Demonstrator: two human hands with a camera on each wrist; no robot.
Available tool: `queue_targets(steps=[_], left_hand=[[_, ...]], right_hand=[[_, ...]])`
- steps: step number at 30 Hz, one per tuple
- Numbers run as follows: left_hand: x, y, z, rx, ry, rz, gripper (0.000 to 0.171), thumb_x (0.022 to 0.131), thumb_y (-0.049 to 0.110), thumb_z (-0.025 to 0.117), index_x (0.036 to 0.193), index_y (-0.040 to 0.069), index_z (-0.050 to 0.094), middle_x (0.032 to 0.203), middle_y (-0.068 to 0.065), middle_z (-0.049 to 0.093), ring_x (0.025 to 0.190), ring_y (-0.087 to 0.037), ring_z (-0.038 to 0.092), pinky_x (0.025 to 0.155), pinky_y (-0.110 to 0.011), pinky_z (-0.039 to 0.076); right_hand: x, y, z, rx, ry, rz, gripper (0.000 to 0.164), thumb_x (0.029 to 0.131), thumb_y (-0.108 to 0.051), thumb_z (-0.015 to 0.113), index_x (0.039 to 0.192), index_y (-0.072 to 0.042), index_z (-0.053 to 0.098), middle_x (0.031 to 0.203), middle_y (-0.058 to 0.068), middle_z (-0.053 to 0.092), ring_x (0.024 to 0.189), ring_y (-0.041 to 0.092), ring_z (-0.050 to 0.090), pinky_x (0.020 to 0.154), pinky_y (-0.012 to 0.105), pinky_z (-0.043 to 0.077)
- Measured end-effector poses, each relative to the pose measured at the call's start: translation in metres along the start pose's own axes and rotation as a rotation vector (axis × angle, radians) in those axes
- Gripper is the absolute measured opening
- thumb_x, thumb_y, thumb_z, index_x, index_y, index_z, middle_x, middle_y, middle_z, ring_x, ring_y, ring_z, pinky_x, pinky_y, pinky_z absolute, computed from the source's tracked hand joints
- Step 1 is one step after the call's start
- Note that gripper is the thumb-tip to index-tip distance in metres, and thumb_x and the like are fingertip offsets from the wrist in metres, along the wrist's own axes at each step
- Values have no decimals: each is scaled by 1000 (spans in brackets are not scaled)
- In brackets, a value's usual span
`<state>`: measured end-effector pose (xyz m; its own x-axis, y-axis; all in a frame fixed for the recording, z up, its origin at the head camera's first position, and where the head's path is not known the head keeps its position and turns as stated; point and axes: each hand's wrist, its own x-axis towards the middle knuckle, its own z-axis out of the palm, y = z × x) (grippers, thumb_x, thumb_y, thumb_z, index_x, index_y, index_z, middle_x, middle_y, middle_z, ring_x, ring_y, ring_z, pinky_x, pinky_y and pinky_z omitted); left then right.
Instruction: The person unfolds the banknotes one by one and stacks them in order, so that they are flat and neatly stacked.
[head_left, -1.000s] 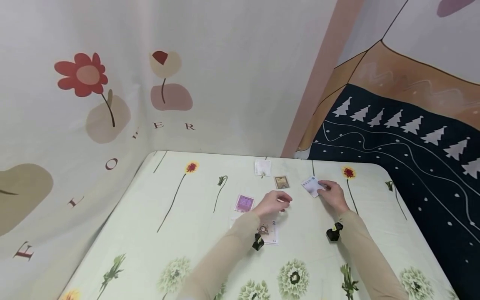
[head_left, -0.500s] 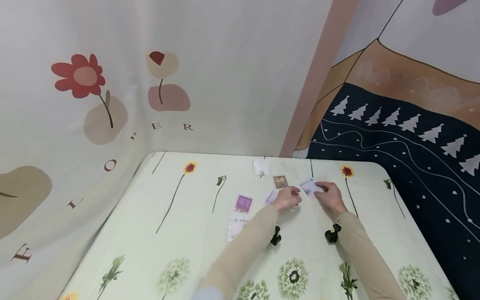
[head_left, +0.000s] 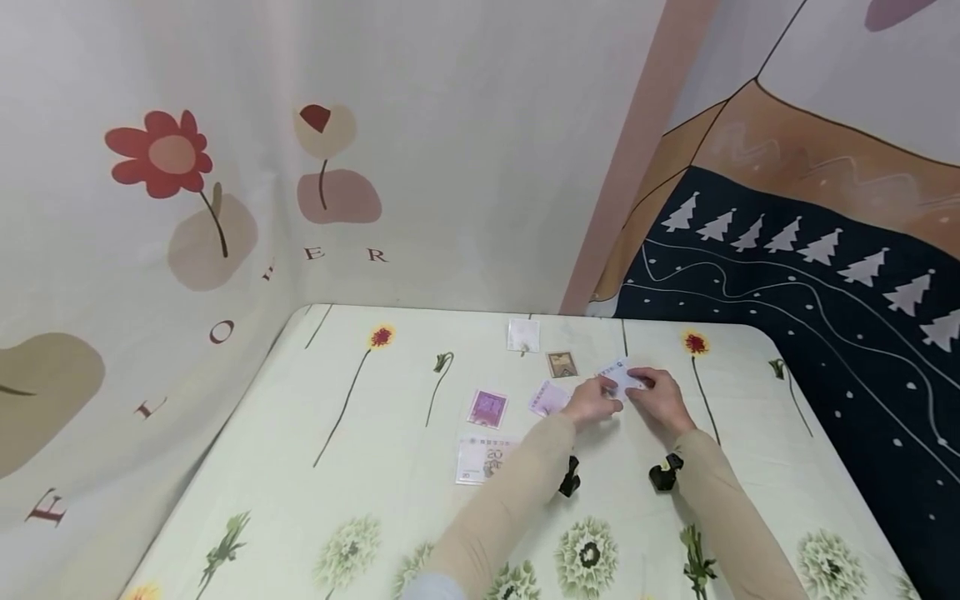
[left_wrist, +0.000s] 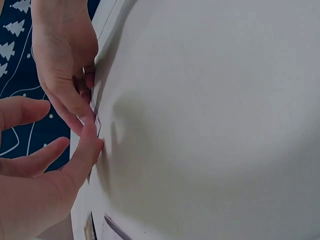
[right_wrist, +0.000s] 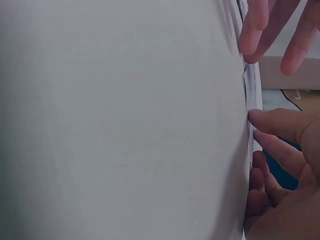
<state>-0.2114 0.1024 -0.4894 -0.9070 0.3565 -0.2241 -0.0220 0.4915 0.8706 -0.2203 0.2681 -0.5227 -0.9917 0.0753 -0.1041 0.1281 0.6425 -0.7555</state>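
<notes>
A pale bluish banknote (head_left: 617,372) lies near the back right of the table, slightly turned. My right hand (head_left: 662,398) pinches its right side between thumb and fingers. From the left, my left hand (head_left: 594,402) has its fingertips at the note's near left edge, with thumb and index finger apart. In the left wrist view, the other fingers of the left hand (left_wrist: 45,185) are spread. The right wrist view catches the banknote (right_wrist: 251,90) edge-on, between the fingertips of both hands. A pale purple banknote (head_left: 547,397) lies just left of my left hand, which partly covers it.
A banknote marked 20 (head_left: 474,461) lies nearer, partly under the left sleeve. A purple square piece (head_left: 488,408), a brown-gold square piece (head_left: 561,364) and a whitish square piece (head_left: 522,335) lie about. A patterned cloth (head_left: 375,500) covers the table; fabric walls stand behind.
My left hand has moved right from above the 20 banknote to the bluish banknote, uncovering the pale purple one. The right hand keeps its hold in nearly the same place.
</notes>
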Motion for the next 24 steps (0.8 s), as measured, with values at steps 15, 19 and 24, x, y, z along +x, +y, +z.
queue_targets(steps=[15,19,24], left_hand=[[7,-16,0,-221,103,-33,37,78,-4,67,114,2,66,102,-5,64,95,-18,59,83,-27,50],[6,-16,-1,-279,133,-45,33,77,-5,68,110,0,68,96,-4,65,89,-15,60,77,-22,51],[3,-16,-2,-283,187,-45,25,80,-3,70,105,0,69,93,-4,66,85,-12,60,74,-20,50]], right_hand=[[-9,0,1,30,-35,-14,39,89,-5,62,126,7,57,125,29,52,112,39,48,96,52,39],[-14,-3,1,34,-50,-6,37,90,-4,61,125,6,59,124,27,55,108,36,49,92,49,41],[-18,-5,2,52,-80,-6,34,90,-4,61,123,4,62,125,26,56,103,33,50,87,44,42]])
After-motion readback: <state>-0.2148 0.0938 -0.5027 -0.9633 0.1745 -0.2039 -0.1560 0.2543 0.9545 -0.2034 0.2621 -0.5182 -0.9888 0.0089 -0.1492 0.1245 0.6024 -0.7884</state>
